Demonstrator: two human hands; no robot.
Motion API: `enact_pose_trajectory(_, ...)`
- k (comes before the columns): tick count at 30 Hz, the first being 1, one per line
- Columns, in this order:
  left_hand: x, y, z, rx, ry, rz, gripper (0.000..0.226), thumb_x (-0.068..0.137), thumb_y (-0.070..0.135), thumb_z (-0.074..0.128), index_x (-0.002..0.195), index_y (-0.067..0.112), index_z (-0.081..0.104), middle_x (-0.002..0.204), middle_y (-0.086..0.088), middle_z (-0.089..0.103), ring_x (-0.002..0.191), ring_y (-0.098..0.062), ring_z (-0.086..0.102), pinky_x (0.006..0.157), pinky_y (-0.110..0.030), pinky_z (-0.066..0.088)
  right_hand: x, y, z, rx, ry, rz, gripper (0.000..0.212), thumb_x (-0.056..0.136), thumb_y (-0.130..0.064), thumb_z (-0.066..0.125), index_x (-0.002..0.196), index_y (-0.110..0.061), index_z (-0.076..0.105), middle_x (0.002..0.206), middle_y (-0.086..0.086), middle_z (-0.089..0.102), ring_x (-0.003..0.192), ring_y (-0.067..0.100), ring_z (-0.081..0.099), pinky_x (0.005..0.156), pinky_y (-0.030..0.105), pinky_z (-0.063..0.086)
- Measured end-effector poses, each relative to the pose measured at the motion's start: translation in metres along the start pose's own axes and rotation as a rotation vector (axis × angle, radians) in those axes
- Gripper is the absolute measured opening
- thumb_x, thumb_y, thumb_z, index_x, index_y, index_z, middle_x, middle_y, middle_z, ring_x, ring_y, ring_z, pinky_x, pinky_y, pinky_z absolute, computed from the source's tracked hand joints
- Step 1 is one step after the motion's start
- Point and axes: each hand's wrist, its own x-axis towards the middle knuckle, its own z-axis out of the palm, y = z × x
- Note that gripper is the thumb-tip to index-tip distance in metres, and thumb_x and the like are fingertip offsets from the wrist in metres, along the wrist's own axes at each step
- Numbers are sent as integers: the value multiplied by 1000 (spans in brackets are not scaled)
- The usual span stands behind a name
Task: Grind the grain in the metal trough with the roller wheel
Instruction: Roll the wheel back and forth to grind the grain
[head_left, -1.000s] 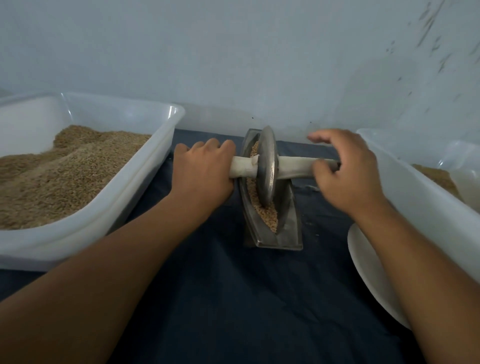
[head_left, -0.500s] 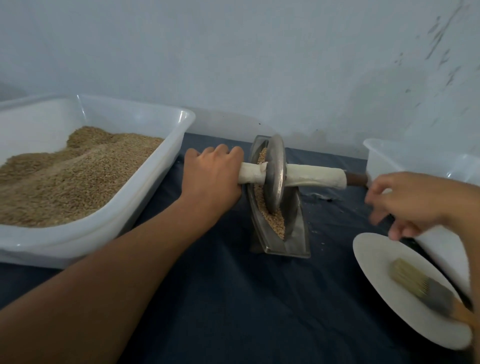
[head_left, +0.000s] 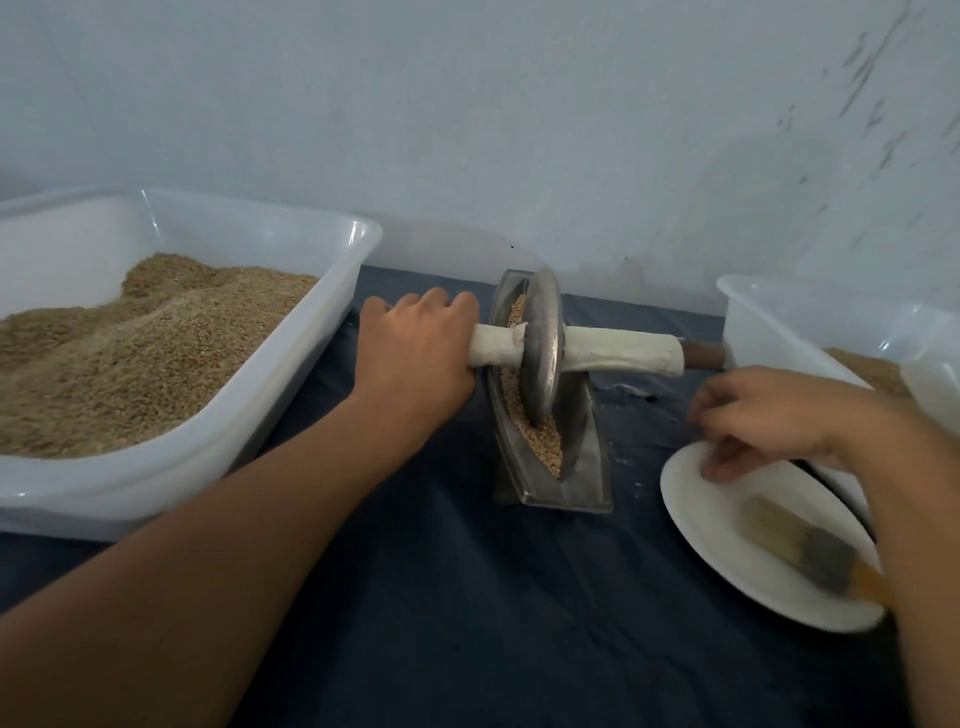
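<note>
Grain (head_left: 537, 434) lies in the boat-shaped metal trough (head_left: 584, 457) under the steel roller wheel (head_left: 541, 345); left hand (head_left: 415, 358) grips its cloth-wrapped axle (head_left: 618, 353), right hand (head_left: 769, 415), blurred and loosely curled, hovers right of the trough.

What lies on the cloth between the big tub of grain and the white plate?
In the head view, the metal trough stands there, with the roller wheel upright in its grain; the left hand grips the wheel's handle.
</note>
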Motion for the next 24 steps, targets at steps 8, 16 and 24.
enact_pose_trajectory(8,0,0,1,-4,6,-1,23,80,31,65,100,22,56,92,-1,60,82,-25,59,73,-38,33,22,3,12,45,430,-258,31,92,-5,58,98,-35,64,85,-6,75,85,15,73,89,49,58)
enact_pose_trajectory(16,0,-1,1,-14,12,3,25,80,32,67,100,21,57,92,-2,61,81,-25,59,74,-39,36,32,4,20,363,705,-393,66,84,9,34,94,-50,63,111,-20,66,104,9,69,95,47,56)
enact_pose_trajectory(24,0,0,-1,-11,-1,8,27,81,33,68,103,21,57,96,-2,61,85,-25,59,76,-40,37,0,-26,18,202,724,-688,24,99,-36,44,112,-39,64,110,-23,70,104,-11,60,86,18,46)
